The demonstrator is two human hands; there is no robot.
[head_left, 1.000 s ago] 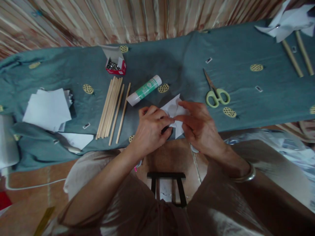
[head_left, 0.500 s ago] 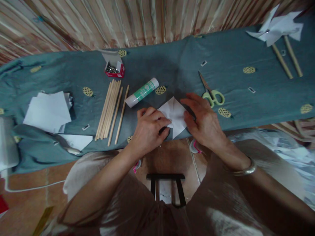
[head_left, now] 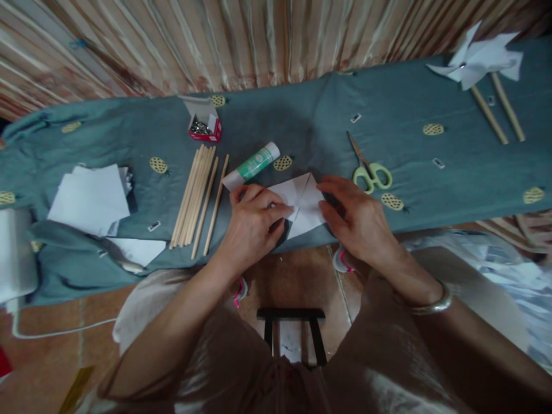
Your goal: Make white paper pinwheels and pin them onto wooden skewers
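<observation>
A white paper square (head_left: 302, 202) with diagonal creases lies flat near the front edge of the teal cloth-covered table (head_left: 302, 126). My left hand (head_left: 252, 224) presses on the paper's left half, fingers bent down onto its centre. My right hand (head_left: 356, 221) rests on the paper's right corner, fingers curled against its edge. Part of the paper is hidden under both hands.
A green-and-white glue stick (head_left: 254, 165) lies just behind the paper, with wooden sticks (head_left: 196, 198) to its left and a red box of pins (head_left: 202, 127) farther back. Green scissors (head_left: 368, 168) lie right. White paper stack (head_left: 90, 198) sits left; finished pinwheels (head_left: 478, 57) far right.
The paper was held up and folded between both hands; now it lies opened flat on the cloth, with both hands pressing it down.
</observation>
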